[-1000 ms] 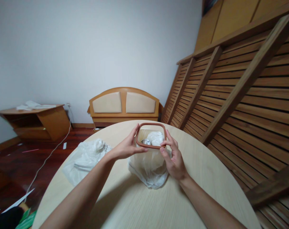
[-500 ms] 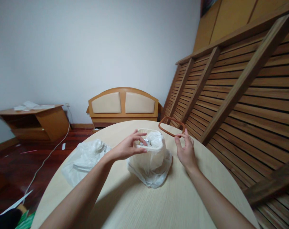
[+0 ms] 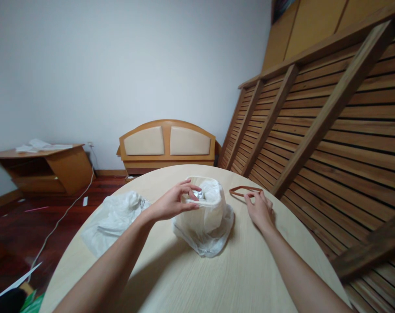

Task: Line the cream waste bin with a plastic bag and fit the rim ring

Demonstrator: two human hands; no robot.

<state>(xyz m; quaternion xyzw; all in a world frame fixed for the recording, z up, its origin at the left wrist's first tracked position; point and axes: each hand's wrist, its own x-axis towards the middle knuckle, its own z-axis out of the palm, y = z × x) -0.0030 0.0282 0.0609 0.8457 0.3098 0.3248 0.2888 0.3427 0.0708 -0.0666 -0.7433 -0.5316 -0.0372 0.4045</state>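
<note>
Pale wall (image 3: 151,65) and a padded headboard (image 3: 167,143) stand beyond a round wooden table (image 3: 249,265), with a slatted wooden panel (image 3: 314,130) leaning along the right. Toward the table's far edge sits a pale bin (image 3: 213,217) draped in a translucent liner. The two hands are apart: the left hand (image 3: 179,200) pinches the bin's rim, while the right hand (image 3: 261,208) grips a brown ring (image 3: 246,187) near the far right edge. One crumpled plastic bag (image 3: 114,217) lies by the left edge.
</note>
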